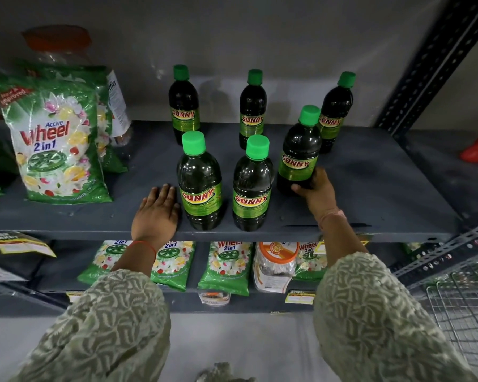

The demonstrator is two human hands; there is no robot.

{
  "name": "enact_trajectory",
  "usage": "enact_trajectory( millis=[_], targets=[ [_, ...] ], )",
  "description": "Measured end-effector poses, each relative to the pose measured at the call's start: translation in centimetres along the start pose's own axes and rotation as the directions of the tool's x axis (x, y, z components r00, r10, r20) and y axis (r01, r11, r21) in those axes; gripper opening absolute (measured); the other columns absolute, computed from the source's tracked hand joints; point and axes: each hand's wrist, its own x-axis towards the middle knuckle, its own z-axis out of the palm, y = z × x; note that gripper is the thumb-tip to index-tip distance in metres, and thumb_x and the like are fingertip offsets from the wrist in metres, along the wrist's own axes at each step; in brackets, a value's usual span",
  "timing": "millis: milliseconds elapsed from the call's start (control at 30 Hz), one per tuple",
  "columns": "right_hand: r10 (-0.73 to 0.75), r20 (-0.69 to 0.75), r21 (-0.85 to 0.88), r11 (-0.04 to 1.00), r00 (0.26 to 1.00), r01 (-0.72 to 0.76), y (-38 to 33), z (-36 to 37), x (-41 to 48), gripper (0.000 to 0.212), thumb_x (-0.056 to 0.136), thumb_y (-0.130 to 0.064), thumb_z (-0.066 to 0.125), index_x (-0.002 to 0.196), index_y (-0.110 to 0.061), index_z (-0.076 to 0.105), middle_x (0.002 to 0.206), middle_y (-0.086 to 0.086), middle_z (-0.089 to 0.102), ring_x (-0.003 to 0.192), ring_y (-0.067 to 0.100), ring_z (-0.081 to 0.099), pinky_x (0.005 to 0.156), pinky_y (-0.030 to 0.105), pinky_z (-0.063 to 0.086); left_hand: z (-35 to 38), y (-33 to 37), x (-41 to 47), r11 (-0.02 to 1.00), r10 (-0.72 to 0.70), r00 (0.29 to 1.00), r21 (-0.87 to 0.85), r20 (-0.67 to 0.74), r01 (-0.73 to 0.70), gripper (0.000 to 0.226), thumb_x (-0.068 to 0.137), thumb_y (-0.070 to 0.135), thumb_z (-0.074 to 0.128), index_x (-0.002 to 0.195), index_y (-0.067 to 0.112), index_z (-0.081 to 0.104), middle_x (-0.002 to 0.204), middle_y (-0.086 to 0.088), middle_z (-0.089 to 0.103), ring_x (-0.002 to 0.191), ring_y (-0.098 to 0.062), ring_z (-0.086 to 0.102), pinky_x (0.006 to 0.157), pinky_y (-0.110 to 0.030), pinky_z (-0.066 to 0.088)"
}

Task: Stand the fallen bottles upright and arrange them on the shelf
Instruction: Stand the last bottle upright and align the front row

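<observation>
Six dark bottles with green caps stand upright on the grey shelf point(370, 183), none lying down. Back row: left bottle point(184, 106), middle bottle point(252, 110), right bottle point(335, 113). Front row: front-left bottle point(199, 183), front-middle bottle point(252, 186), and held bottle point(300, 153), which sits a bit further back and leans slightly right. Right hand point(316, 191) wraps the held bottle's base from the right, thumb across the front, fingers hidden behind. Left hand point(156, 212) lies flat on the shelf, palm down, fingers together and extended, just left of the front-left bottle; contact with it cannot be told. Detergent bags point(57, 139) stand at shelf's left end. More bags point(224, 264) on the shelf below.
</observation>
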Motion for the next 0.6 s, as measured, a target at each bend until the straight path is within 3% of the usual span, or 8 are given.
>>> enact_trajectory(
  millis=[100,167,233,300,400,500,600],
  targets=[
    [0.016,0.155,-0.098,0.995,0.988,-0.001,-0.1,-1.0,0.7,0.054,0.076,0.004,0.063,0.125,-0.003,0.041,0.131,0.018,0.051,0.123,0.030,0.046,0.108,0.049,0.033,0.0,-0.2,0.0,1.000,-0.005,1.000,0.003,0.001,0.005,0.051,0.097,0.026,0.027,0.146,0.015,0.017,0.158,-0.004,0.015,0.146,-0.024,0.009,0.120,-0.039,0.010],
    [0.057,0.206,-0.070,0.997,0.977,-0.043,0.1,-1.1,0.7,0.070,0.080,-0.004,0.063,0.139,-0.010,0.026,0.143,0.012,0.040,0.133,0.027,0.035,0.113,0.047,0.026,0.1,-0.2,-0.1,1.000,-0.007,1.000,0.005,0.004,0.007,0.051,0.097,0.027,0.027,0.146,0.016,0.017,0.158,-0.003,0.015,0.147,-0.023,0.009,0.120,-0.038,0.010],
    [0.059,0.169,-0.034,0.998,0.984,-0.054,-0.1,-0.3,0.3,0.100,0.071,-0.020,0.075,0.144,-0.019,0.006,0.150,0.008,0.027,0.138,0.024,0.026,0.116,0.044,0.021,0.2,-0.2,0.0,1.000,-0.007,1.000,0.006,0.002,0.007,0.051,0.097,0.027,0.027,0.146,0.016,0.017,0.158,-0.003,0.014,0.147,-0.023,0.009,0.120,-0.038,0.010],
    [0.009,0.012,-0.140,0.990,1.000,-0.007,-0.1,1.1,-0.1,0.112,0.055,-0.027,0.085,0.141,-0.017,0.014,0.146,0.012,0.028,0.136,0.026,0.026,0.115,0.046,0.024,0.2,-0.2,0.2,1.000,-0.001,1.000,0.010,-0.002,0.001,0.052,0.097,0.027,0.027,0.146,0.016,0.016,0.158,-0.003,0.014,0.147,-0.023,0.009,0.120,-0.038,0.010],
    [-0.053,-0.195,-0.128,0.991,0.979,0.029,0.3,2.2,-0.8,0.084,0.051,-0.020,0.087,0.120,-0.006,0.041,0.124,0.017,0.051,0.117,0.032,0.048,0.101,0.047,0.042,0.3,-0.3,0.2,1.000,0.008,1.000,0.019,-0.004,-0.008,0.052,0.097,0.027,0.027,0.146,0.016,0.017,0.158,-0.003,0.015,0.146,-0.023,0.010,0.120,-0.039,0.012],
    [-0.044,-0.179,-0.139,0.990,0.983,0.019,0.3,1.8,-1.1,0.062,0.058,-0.015,0.083,0.108,-0.004,0.049,0.114,0.018,0.062,0.107,0.032,0.057,0.092,0.043,0.048,0.3,-0.4,0.2,0.999,0.010,1.000,0.032,-0.002,-0.010,0.052,0.097,0.028,0.026,0.146,0.016,0.016,0.158,-0.003,0.014,0.147,-0.023,0.009,0.120,-0.038,0.011],
    [-0.040,-0.162,-0.173,0.985,0.986,0.012,0.3,1.5,-1.6,0.067,0.060,-0.019,0.082,0.117,-0.004,0.049,0.118,0.015,0.063,0.109,0.030,0.058,0.095,0.043,0.047,0.2,-0.4,0.2,0.999,0.012,1.000,0.032,0.008,-0.012,0.052,0.097,0.028,0.026,0.146,0.016,0.015,0.158,-0.003,0.013,0.147,-0.023,0.009,0.120,-0.038,0.010]
  ],
)
